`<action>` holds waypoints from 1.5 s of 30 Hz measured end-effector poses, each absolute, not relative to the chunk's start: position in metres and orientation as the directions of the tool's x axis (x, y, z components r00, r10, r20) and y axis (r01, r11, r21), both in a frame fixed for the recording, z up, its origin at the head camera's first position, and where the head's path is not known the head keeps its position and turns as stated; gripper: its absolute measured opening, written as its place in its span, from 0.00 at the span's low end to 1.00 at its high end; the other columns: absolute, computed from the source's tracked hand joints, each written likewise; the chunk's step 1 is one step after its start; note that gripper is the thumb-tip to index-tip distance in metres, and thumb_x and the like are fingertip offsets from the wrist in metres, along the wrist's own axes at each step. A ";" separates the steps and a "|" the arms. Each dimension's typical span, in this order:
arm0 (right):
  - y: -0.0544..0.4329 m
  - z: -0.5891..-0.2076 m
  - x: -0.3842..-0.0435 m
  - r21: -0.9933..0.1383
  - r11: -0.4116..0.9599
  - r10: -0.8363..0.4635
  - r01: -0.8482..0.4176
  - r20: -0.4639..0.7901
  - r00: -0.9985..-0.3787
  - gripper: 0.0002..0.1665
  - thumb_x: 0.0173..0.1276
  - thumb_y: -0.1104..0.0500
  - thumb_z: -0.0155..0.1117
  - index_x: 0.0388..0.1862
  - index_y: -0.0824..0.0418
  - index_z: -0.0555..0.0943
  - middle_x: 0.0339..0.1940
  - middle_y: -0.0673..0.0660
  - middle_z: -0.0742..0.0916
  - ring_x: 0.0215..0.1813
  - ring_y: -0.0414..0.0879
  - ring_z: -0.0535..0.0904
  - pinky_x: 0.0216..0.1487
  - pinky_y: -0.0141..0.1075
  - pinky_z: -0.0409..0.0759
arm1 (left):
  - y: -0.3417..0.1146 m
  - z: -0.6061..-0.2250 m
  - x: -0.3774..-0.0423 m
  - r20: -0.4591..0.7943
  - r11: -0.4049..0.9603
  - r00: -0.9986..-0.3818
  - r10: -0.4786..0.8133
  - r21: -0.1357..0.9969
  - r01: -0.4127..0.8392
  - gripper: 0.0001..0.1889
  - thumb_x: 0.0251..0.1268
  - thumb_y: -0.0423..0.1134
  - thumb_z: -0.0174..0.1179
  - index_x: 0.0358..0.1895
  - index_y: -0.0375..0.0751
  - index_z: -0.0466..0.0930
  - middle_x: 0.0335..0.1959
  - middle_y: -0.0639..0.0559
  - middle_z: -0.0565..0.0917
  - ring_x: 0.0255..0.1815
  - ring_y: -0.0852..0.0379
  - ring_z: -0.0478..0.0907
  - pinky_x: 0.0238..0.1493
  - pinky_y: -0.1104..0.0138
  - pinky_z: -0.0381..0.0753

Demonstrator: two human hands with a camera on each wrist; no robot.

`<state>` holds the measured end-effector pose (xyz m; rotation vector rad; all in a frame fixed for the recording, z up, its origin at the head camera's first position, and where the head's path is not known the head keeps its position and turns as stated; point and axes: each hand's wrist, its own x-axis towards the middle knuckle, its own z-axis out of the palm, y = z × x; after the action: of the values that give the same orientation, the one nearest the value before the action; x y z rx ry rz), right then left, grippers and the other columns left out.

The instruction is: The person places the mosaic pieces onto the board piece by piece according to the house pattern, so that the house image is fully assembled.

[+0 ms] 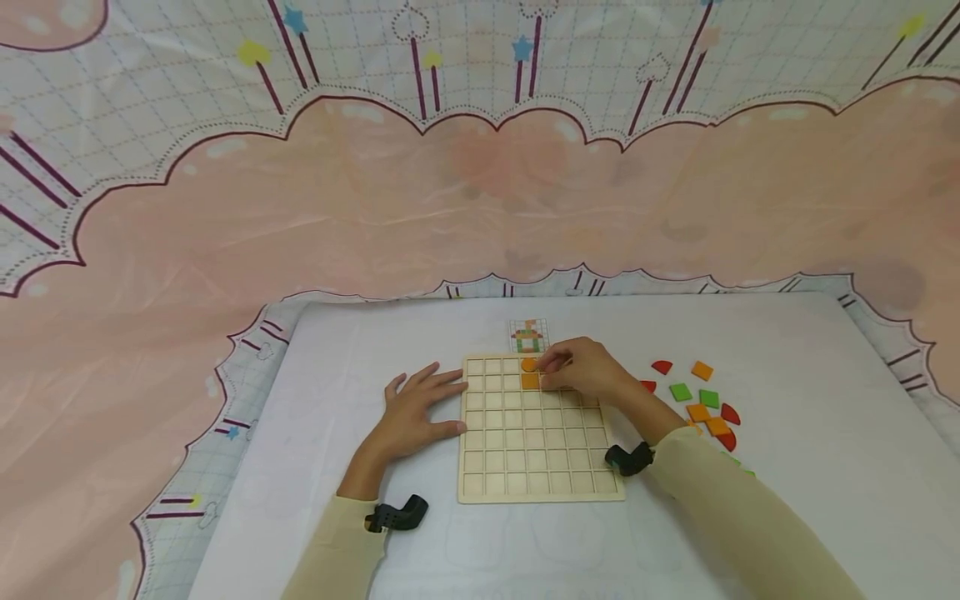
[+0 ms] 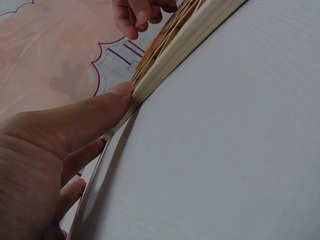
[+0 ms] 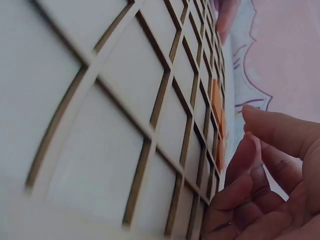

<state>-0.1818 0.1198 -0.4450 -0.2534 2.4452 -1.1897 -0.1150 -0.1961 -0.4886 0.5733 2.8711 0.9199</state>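
Note:
A pale wooden grid board (image 1: pixel 534 461) lies on the white table. In its upper rows sit a rounded orange piece (image 1: pixel 529 365) and, just below it, an orange square (image 1: pixel 530 382). My left hand (image 1: pixel 416 412) rests against the board's left edge, fingers spread; the left wrist view shows its thumb (image 2: pixel 95 112) touching the rim. Over the top right part of the board is my right hand (image 1: pixel 588 371), its fingertips beside the orange pieces. In the right wrist view its fingers (image 3: pixel 240 192) are loosely bent, with nothing visible between thumb and index.
Right of the board lie scattered loose pieces: red quarter-rounds (image 1: pixel 662 367), green squares (image 1: pixel 680 392) and orange squares (image 1: pixel 702 370). My right forearm partly hides some. A small picture card (image 1: pixel 528 334) lies beyond the board's top edge. A patterned cloth (image 1: pixel 450 208) hangs behind the table.

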 end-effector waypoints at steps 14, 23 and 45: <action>0.186 -0.426 -0.177 -0.734 0.679 -0.317 -0.028 -0.258 -0.913 0.16 0.65 0.54 0.74 0.50 0.56 0.88 0.39 0.54 0.85 0.39 0.50 0.77 0.29 0.40 0.78 | -0.193 -0.490 -0.116 0.035 0.759 -0.927 0.374 0.563 0.327 0.35 0.57 0.57 0.72 0.70 0.53 0.78 0.76 0.56 0.72 0.84 0.45 0.52 0.75 0.34 0.36; 0.228 -0.416 -0.172 -0.657 0.753 -0.259 -0.036 -0.245 -0.934 0.18 0.68 0.51 0.72 0.52 0.58 0.87 0.42 0.55 0.86 0.45 0.51 0.78 0.44 0.37 0.79 | -0.194 -0.489 -0.116 0.037 0.762 -0.928 0.370 0.559 0.326 0.35 0.57 0.57 0.72 0.69 0.54 0.78 0.76 0.56 0.72 0.84 0.45 0.53 0.75 0.34 0.36; 0.303 -0.440 -0.175 -0.529 0.846 -0.092 0.063 -0.261 -0.961 0.22 0.68 0.47 0.71 0.54 0.58 0.86 0.51 0.66 0.82 0.50 0.59 0.74 0.38 0.35 0.79 | -0.197 -0.493 -0.116 0.043 0.756 -0.926 0.376 0.564 0.333 0.36 0.57 0.57 0.72 0.70 0.54 0.77 0.77 0.57 0.71 0.84 0.45 0.52 0.75 0.34 0.36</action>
<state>-0.1753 0.3026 -0.4402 -0.0214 2.7468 -0.8013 -0.1163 -0.1969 -0.4929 0.5814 2.8750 0.9020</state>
